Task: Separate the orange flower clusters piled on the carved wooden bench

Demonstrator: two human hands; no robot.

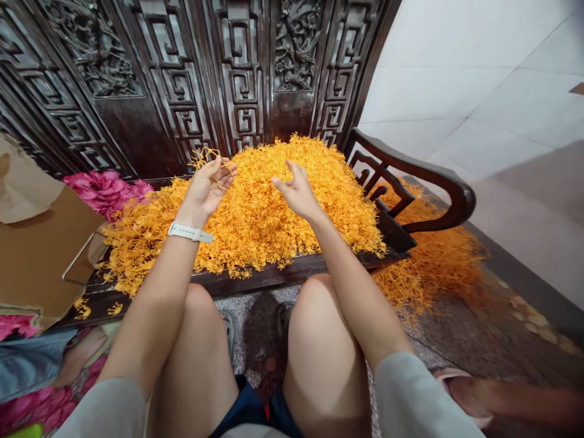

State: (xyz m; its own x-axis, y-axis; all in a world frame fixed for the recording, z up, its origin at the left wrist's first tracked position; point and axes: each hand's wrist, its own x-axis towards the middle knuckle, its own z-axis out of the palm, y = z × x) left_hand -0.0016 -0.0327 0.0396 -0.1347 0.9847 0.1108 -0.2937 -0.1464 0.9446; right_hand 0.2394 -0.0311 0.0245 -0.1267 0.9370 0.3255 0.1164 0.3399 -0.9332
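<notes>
A big heap of small orange plastic pieces (269, 213) covers the seat of a dark carved wooden bench (246, 281). Over the left part of the heap is my left hand (210, 185), palm turned up and inward, its thumb and fingers closed on a thin orange piece (201, 159) with spiky branches that stick out beyond the fingertips. A pale band circles the left wrist. My right hand (296, 190) hovers over the middle of the heap, thumb and index finger spread apart, with nothing visible between them; its other fingers are partly hidden.
Pink artificial flowers (107, 191) and a cardboard box (41, 243) are at the left. The curved armrest (438, 182) bounds the right end. More orange pieces (429, 267) lie on the floor beyond it. Parts of other people show at the lower left and lower right.
</notes>
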